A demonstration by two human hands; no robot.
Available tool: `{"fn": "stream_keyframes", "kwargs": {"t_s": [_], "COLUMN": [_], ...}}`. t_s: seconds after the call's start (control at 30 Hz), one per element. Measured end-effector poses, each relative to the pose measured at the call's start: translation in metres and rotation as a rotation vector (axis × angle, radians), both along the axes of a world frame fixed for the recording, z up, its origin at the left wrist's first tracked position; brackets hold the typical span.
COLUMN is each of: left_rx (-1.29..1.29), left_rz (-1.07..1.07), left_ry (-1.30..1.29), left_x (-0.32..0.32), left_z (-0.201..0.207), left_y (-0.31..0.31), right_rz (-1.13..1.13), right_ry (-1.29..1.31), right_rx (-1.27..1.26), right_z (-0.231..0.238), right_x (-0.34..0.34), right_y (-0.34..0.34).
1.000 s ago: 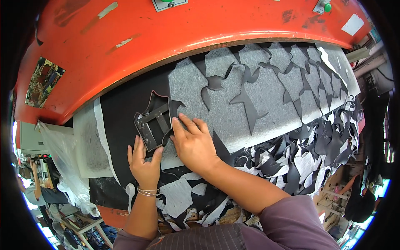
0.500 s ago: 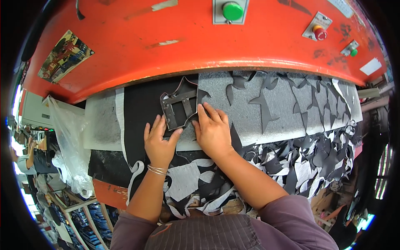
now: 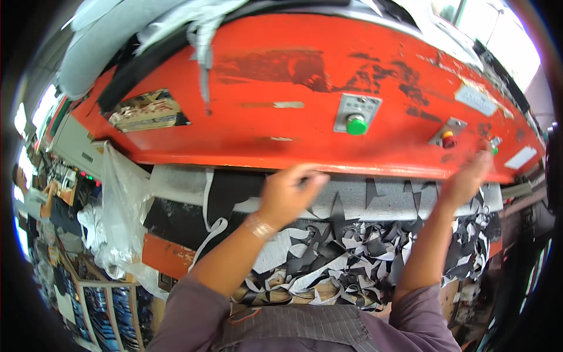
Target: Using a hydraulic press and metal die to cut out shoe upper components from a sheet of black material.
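Observation:
My left hand (image 3: 291, 193) is raised over the front edge of the red machine head (image 3: 246, 141). Its fingers are loosely bent and blurred, with a gap by the thumb and nothing seen in them. My right hand (image 3: 469, 178) reaches up to a small green button (image 3: 495, 144) at the right of the panel. Motion smears its fingers, so I cannot tell whether they touch the button. Beneath the head lies a black sheet (image 3: 231, 190) on a grey-white cutting board (image 3: 173, 180). The metal cutting die is out of sight.
A larger green button (image 3: 356, 124) and a red emergency stop knob (image 3: 448, 139) sit on the panel. Black and white scraps (image 3: 375, 246) are heaped before the board. A clear plastic bag (image 3: 126, 205) hangs at the left. Another person (image 3: 38, 199) is at far left.
Both hands have left the metal cutting die on the black sheet. My left hand rose to the machine's edge, my right went far right to the buttons. The view tilted up, showing more of the panel.

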State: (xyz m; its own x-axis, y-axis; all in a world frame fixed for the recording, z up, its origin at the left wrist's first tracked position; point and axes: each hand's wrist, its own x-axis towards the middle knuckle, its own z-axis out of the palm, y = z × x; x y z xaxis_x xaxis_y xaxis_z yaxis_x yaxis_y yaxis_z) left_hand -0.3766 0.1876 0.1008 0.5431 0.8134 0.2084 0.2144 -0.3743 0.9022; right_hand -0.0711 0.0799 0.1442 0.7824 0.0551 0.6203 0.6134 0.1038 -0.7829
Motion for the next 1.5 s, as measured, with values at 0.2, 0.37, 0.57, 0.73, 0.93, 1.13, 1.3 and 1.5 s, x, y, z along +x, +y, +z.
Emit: {"fn": "stream_keyframes", "kwargs": {"t_s": [0.2, 0.37, 0.57, 0.73, 0.93, 1.13, 1.3, 1.5], "left_rx": [0.6, 0.583, 0.164, 0.424, 0.433, 0.166, -0.306, -0.561], "left_rz": [-0.133, -0.164, -0.126, 0.068, 0.139, -0.059, -0.351, -0.022], "left_ry": [0.034, 0.062, 0.608, 0.542, 0.558, 0.68, 0.394, -0.138], "left_x": [0.07, 0.005, -0.175, -0.22, -0.226, -0.228, -0.223, -0.169], "left_z": [0.081, 0.045, -0.042, -0.08, -0.094, -0.072, -0.032, -0.11], "left_y": [-0.061, -0.114, -0.201, -0.257, -0.251, -0.212, -0.121, -0.016], "right_rz": [-0.617, -0.224, 0.633, 1.111, 0.9, 1.274, 0.99, 0.492], "right_ry": [0.036, -0.039, -0.1, -0.584, -0.588, -0.546, -0.189, -0.564], "right_rx": [-0.201, -0.154, -0.769, -1.039, -1.133, -1.502, -1.076, -1.409], "right_z": [0.013, -0.001, -0.074, -0.103, -0.114, -0.09, -0.046, -0.144], "right_x": [0.208, 0.116, -0.135, -0.315, -0.35, -0.318, -0.298, -0.316], "right_y": [-0.12, -0.17, -0.246, -0.248, -0.233, -0.182, -0.032, 0.108]}}
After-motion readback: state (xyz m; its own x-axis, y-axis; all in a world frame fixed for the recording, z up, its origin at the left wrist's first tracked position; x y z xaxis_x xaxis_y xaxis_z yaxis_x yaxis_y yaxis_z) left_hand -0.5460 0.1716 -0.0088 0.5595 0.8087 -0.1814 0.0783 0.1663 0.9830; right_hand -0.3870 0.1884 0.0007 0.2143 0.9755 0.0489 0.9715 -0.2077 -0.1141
